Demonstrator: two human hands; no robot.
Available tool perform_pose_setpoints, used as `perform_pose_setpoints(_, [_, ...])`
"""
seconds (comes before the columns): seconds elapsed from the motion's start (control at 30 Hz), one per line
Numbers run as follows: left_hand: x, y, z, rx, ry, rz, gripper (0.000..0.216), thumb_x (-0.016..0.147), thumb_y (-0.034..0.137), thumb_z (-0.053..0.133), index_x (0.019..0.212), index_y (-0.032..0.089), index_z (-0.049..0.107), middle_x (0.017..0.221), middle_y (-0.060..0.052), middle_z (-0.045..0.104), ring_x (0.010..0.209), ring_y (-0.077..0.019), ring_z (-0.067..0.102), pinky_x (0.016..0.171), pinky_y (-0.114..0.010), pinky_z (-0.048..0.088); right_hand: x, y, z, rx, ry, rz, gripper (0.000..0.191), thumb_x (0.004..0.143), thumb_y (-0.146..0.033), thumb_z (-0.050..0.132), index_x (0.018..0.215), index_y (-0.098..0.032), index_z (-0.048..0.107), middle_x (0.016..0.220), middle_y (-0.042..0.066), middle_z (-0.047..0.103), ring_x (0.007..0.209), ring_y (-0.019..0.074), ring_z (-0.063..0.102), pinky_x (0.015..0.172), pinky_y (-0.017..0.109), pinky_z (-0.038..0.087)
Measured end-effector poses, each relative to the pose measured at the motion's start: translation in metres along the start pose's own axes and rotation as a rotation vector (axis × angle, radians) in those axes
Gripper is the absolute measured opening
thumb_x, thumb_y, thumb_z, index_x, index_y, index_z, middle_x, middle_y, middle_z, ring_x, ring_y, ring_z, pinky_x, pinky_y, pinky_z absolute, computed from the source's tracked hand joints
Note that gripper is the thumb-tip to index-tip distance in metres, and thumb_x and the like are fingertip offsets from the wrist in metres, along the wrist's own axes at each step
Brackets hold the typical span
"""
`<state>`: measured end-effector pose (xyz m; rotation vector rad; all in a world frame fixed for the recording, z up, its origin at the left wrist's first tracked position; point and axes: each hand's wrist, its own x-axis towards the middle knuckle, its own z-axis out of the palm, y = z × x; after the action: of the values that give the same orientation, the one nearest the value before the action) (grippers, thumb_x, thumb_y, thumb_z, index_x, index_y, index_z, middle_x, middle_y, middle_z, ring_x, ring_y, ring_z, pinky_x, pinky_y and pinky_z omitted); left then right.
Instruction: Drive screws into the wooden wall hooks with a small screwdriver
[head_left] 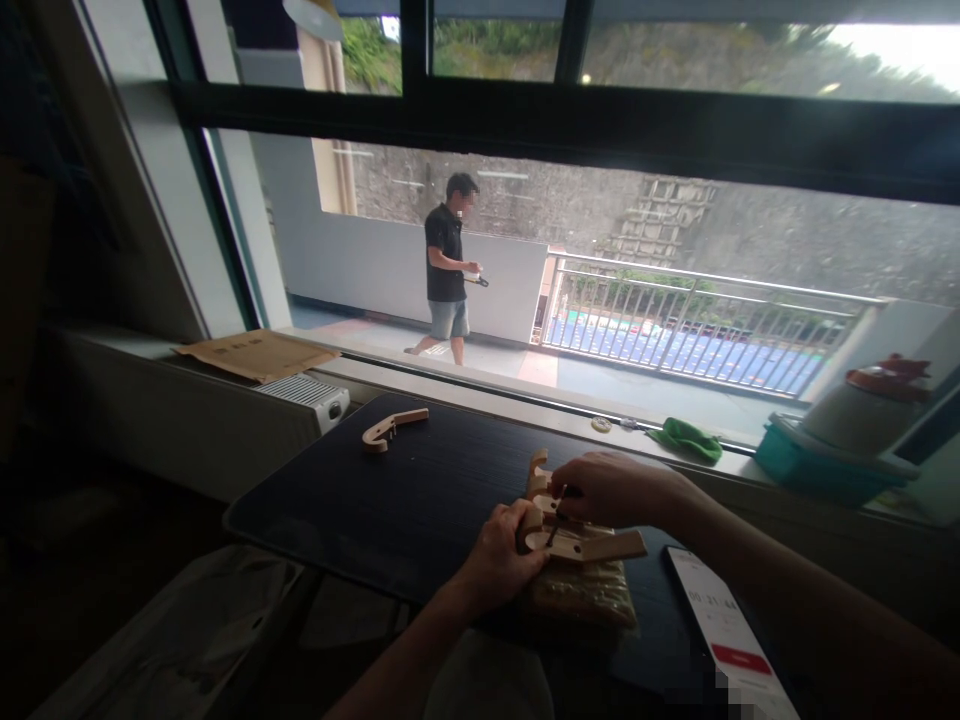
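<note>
Wrapped block: the landmark, a film-covered bundle (589, 595) on the dark table (315, 500), its film glossy and creased.
Held hook: a pale wooden hook (611, 547) lying across the top of the bundle, its straight arm reaching past the bundle's right edge.
Left hand: the left hand (501, 552) is clamped on the hook's curved end, at the bundle's left edge.
Right hand: the right hand (596, 488) has its fingers closed round a thin dark tool (555, 530) above the bundle; the tool's tip points down at the hook (whether it touches wood, I cannot tell).
Other wood: another curved piece (538, 468) stands at the bundle's far end; a loose hook (410, 417) with small pegs or screws lies beyond the bundle, to its left.
Phone: a lit phone (712, 600) lies right of the bundle.
Handling: the hook looks light and stiff, probably easy to grip, though it could slide on the slick film; the curved end and flat arm seem the best holds.
</note>
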<state>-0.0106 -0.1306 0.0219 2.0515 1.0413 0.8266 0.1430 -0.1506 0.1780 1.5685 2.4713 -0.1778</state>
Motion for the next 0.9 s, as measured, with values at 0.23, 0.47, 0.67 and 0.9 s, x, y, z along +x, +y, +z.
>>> perform_pose_setpoints(0.23, [-0.001,0.0,0.002,0.015,0.018,-0.019,0.027,0.065,0.02,0.063,0.091,0.021,0.057,0.087,-0.001,0.056,0.085,-0.0193,0.052,0.081,-0.03,0.042,-0.003,-0.006,-0.005,-0.05,-0.013,-0.068,0.021,0.078,-0.021,0.047,0.083,-0.018,0.067,0.083,0.005,0.068,0.073,0.0162,0.058,0.06,0.026,0.035])
perform_pose_setpoints(0.47, [-0.001,-0.003,0.004,0.006,0.037,-0.002,0.027,0.065,0.02,0.063,0.092,0.022,0.057,0.087,-0.001,0.056,0.084,-0.0192,0.053,0.08,-0.03,0.042,-0.005,-0.004,0.005,-0.058,0.052,-0.055,0.023,0.082,-0.023,0.043,0.078,-0.016,0.064,0.074,0.005,0.066,0.064,0.0139,0.056,0.056,0.025,0.033])
perform_pose_setpoints(0.67, [-0.001,-0.002,0.003,0.015,0.053,0.013,0.022,0.066,0.018,0.063,0.087,0.021,0.057,0.084,-0.001,0.057,0.081,-0.0183,0.053,0.078,-0.028,0.042,-0.006,-0.014,-0.008,-0.062,-0.024,-0.025,0.02,0.078,-0.023,0.051,0.088,-0.021,0.067,0.083,0.004,0.068,0.074,0.017,0.059,0.057,0.026,0.033])
perform_pose_setpoints(0.9, [-0.001,-0.003,0.004,-0.002,0.061,0.002,0.026,0.065,0.018,0.065,0.089,0.021,0.058,0.084,-0.001,0.057,0.081,-0.0183,0.054,0.077,-0.028,0.043,-0.009,0.0,0.011,-0.025,0.022,-0.013,0.023,0.082,-0.025,0.045,0.083,-0.017,0.067,0.078,0.006,0.067,0.073,0.0172,0.06,0.063,0.027,0.035])
